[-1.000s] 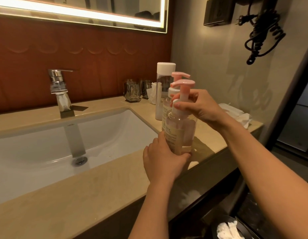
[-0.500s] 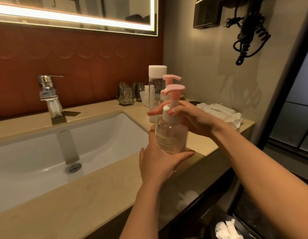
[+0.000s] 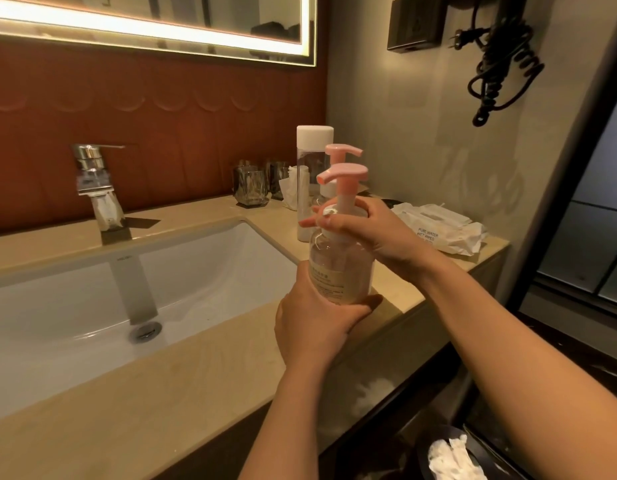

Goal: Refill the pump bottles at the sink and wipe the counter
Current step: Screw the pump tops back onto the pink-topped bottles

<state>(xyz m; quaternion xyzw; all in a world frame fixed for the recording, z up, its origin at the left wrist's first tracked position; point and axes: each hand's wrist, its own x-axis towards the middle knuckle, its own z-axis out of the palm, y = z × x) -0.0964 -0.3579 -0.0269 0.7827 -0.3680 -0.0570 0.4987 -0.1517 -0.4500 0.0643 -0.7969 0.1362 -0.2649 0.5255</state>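
Note:
A clear pump bottle with a pink pump head stands upright at the counter's front edge, right of the sink. My left hand grips its lower body from the near side. My right hand curls round the white collar at the bottle's neck, below the pump head. A second pink-topped pump bottle stands just behind, mostly hidden. Beside it is a tall clear bottle with a white cap. A pack of wet wipes lies on the beige counter at the right.
A chrome faucet stands behind the basin. Glass tumblers and crumpled tissue sit at the back by the red wall. A coiled cord hangs on the right wall. A bin with tissue is on the floor below.
The bottle and both hands stay together near the counter's front edge, the grip unchanged. The view shifted slightly, so everything sits a little lower and left than a second ago.

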